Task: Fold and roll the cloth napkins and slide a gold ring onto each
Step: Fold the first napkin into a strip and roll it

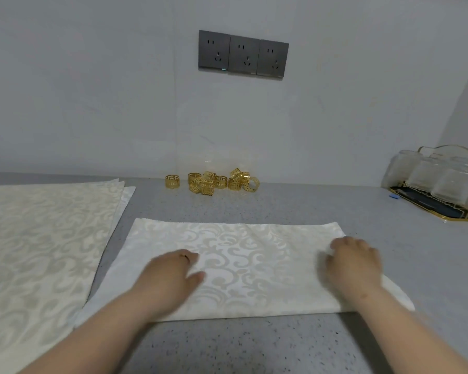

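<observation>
A cream damask napkin (243, 263), folded into a wide rectangle, lies flat on the grey speckled counter in front of me. My left hand (170, 276) rests palm down on its left-centre part, fingers together. My right hand (354, 263) presses on the napkin's right end, fingers curled over the cloth; it is motion-blurred. A stack of unfolded cream napkins (35, 252) lies at the left. Several gold rings (214, 182) sit in a loose heap at the back by the wall, apart from both hands.
A gold-rimmed tray (432, 209) holding upturned clear glasses (441, 176) stands at the back right. Three dark wall sockets (243, 54) are above the rings. The wall closes off the counter's far side.
</observation>
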{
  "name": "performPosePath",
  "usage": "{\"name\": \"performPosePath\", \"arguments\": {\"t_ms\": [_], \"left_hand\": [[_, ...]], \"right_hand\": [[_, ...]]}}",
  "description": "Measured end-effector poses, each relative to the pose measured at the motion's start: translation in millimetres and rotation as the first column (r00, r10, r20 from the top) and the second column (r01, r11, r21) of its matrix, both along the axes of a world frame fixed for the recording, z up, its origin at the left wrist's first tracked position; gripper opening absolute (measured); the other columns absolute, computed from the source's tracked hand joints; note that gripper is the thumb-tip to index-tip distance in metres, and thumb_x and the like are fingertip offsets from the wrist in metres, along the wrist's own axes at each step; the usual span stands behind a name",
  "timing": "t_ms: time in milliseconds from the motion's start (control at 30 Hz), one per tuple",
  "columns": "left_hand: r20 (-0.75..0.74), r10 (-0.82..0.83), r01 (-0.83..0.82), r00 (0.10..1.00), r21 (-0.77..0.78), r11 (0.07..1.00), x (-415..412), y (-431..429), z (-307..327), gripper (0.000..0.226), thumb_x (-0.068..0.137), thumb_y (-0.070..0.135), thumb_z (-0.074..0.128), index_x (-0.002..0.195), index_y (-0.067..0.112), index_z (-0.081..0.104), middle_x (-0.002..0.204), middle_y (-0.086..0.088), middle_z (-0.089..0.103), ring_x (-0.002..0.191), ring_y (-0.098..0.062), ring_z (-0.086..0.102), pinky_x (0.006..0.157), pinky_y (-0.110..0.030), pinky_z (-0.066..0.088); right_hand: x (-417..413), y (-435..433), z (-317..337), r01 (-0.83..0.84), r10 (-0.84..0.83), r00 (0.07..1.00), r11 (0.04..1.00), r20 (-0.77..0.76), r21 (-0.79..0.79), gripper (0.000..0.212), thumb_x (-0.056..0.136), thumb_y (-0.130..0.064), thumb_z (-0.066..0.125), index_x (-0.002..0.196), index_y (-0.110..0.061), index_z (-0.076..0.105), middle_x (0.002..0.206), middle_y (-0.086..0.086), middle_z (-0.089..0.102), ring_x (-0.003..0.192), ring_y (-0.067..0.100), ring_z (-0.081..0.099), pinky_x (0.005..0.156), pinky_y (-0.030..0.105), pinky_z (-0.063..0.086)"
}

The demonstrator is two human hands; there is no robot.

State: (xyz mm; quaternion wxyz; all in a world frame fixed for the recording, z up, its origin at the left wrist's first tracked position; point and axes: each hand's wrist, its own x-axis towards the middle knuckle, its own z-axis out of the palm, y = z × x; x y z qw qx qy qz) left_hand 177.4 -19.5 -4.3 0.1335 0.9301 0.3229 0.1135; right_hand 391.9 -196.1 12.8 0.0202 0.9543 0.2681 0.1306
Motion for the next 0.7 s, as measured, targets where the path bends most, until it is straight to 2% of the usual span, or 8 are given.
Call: {"name": "performPosePath", "arguments": {"t_ms": [133,200,300,400,467,533,600,700], "left_hand": [[-0.010,-0.116,0.115,0.993,-0.020,0.993,5,-28,-23,0.058,0.095,0.047,0.034,0.145,0.022,0.022,0.153,0.007,0.021,0.140,-0.010,0.021,0.112,-0.021,0.015],[-0.076,-0.126,0.129,0.989,0.035,0.991,2,-30,-31,0.071,0.087,0.063,0.022,0.146,0.024,0.019,0.155,0.007,0.014,0.142,-0.008,0.011,0.114,-0.021,0.007],[-0.168,-0.113,0.118,0.979,0.017,0.993,-11,-27,-29,0.144,0.024,0.091,-0.023,0.147,0.025,0.010,0.156,0.008,0.001,0.143,-0.006,-0.001,0.114,-0.023,-0.002],[-0.244,-0.068,0.070,0.967,-0.004,0.998,-28,-13,-26,0.158,0.005,0.081,-0.038,0.148,0.026,0.002,0.156,0.008,-0.006,0.143,-0.007,-0.006,0.113,-0.024,-0.005],[-0.255,-0.030,0.028,0.967,-0.013,1.000,-39,-3,-22,0.155,0.009,0.086,-0.033,0.147,0.026,0.000,0.155,0.008,-0.008,0.143,-0.009,-0.007,0.114,-0.026,-0.005],[-0.253,0.028,-0.037,0.967,-0.032,0.999,-47,9,-22,0.128,0.041,0.096,-0.009,0.148,0.025,0.000,0.155,0.006,-0.007,0.143,-0.011,-0.007,0.114,-0.028,-0.004],[-0.259,0.115,-0.121,0.959,-0.006,0.993,-54,19,-21,0.084,0.083,0.073,0.017,0.148,0.023,0.001,0.156,0.001,-0.006,0.144,-0.014,-0.004,0.116,-0.030,-0.001],[-0.275,0.233,-0.234,0.933,0.028,0.972,-58,32,-19,0.072,0.091,0.060,0.023,0.148,0.019,0.004,0.156,-0.004,-0.001,0.144,-0.019,0.001,0.116,-0.029,0.006]], "right_hand": [[-70,51,-22,-0.415,0.443,0.877,0.893,-0.186,0.175,0.036,0.094,-0.035,0.036,0.114,-0.012,0.054,0.121,0.006,0.056,0.112,0.023,0.050,0.092,0.028,0.037],[-98,67,-33,-0.511,0.551,0.774,0.834,-0.312,0.206,0.067,0.087,-0.061,0.020,0.126,-0.013,0.046,0.134,0.007,0.047,0.125,0.021,0.039,0.103,0.030,0.028],[-106,70,-37,-0.533,0.534,0.726,0.835,-0.433,0.137,0.122,0.047,-0.085,-0.012,0.146,-0.020,0.019,0.156,0.002,0.009,0.144,0.017,0.004,0.116,0.035,0.000],[-88,56,-31,-0.470,0.444,0.761,0.880,-0.473,0.068,0.111,0.054,-0.082,-0.006,0.148,-0.024,0.005,0.156,-0.001,-0.006,0.144,0.016,-0.008,0.115,0.036,-0.007],[-69,41,-31,-0.395,0.359,0.810,0.918,-0.463,0.021,0.091,0.073,-0.076,0.004,0.148,-0.024,0.002,0.156,0.000,-0.008,0.144,0.017,-0.008,0.115,0.038,-0.006],[-48,22,-31,-0.299,0.266,0.854,0.954,-0.446,-0.004,0.073,0.089,-0.064,0.014,0.148,-0.023,0.001,0.156,0.001,-0.008,0.144,0.018,-0.007,0.116,0.039,-0.003],[-24,0,-31,-0.179,0.152,0.889,0.984,-0.432,-0.021,0.067,0.094,-0.057,0.016,0.148,-0.022,0.001,0.156,0.002,-0.008,0.144,0.019,-0.005,0.116,0.039,0.000],[3,-32,-29,-0.015,-0.009,0.909,0.998,-0.417,-0.054,0.066,0.094,-0.056,0.015,0.148,-0.019,0.002,0.156,0.005,-0.004,0.144,0.022,-0.001,0.116,0.039,0.005]]}}
